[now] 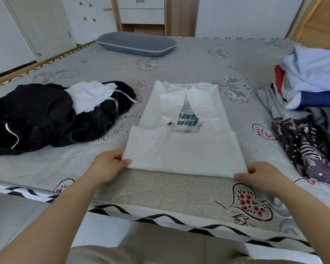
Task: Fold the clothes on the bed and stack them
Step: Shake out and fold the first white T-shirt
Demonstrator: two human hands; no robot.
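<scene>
A white T-shirt (183, 149) lies flat in the middle of the bed, both sleeves folded inward over a printed chest and its lower part folded up. My left hand (109, 166) pinches the near left corner of the fold. At the near right corner my right hand (263, 176) pinches the cloth the same way. To the left lies a loose heap of black garments (36, 115) with a white garment (91, 96) on top. A pile of mixed clothes (312, 96) sits at the right edge of the bed.
The bed (160, 191) has a grey patterned sheet with heart prints and a black zigzag border along the near edge. A grey pillow (135, 43) lies at the far side. White cabinets and a wooden frame stand behind the bed.
</scene>
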